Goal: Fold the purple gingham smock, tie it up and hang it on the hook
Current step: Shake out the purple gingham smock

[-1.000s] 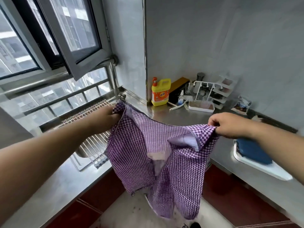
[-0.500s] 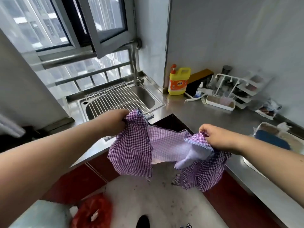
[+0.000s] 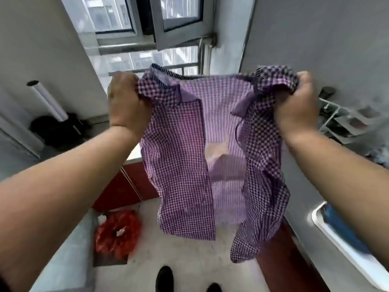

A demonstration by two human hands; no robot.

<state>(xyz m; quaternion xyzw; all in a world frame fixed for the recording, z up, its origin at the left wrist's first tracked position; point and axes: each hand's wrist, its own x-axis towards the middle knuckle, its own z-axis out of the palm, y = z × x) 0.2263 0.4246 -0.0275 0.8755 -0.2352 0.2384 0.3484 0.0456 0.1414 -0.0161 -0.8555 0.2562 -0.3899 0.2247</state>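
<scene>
The purple checked smock (image 3: 179, 157) hangs in the air, held up by both hands. The left hand (image 3: 126, 104) has its fingers curled tight round one top corner of the cloth. The right hand (image 3: 299, 104) grips the other top corner the same way, with the cloth bunched up in its fist. The two hands are well apart, so the top edge of the smock is pulled out flat between them.

Below the hands the smock hangs down loose. Its two front flaps fall open, one under each hand, and between them you can see the paler inside of the back (it looks light purple with thin stripes). The flap under the right hand is crumpled and hangs a bit lower than the one under the left hand. The smock touches nothing but the hands.

Behind the hands there is a window (image 3: 179, 13) with grey bars. Left of the left hand a shiny metal tube (image 3: 46, 100) leans over something black. Below the left arm a red bag (image 3: 117, 234) sits on the pale floor (image 3: 185, 256), close to a red cupboard front (image 3: 124, 186). Two dark shoe tips (image 3: 164, 279) show at the bottom, under the smock. Below the right arm lies a white tray (image 3: 345, 247) with something blue in it. Just past the right hand stands a small white rack (image 3: 345, 121), too blurry to see well.
</scene>
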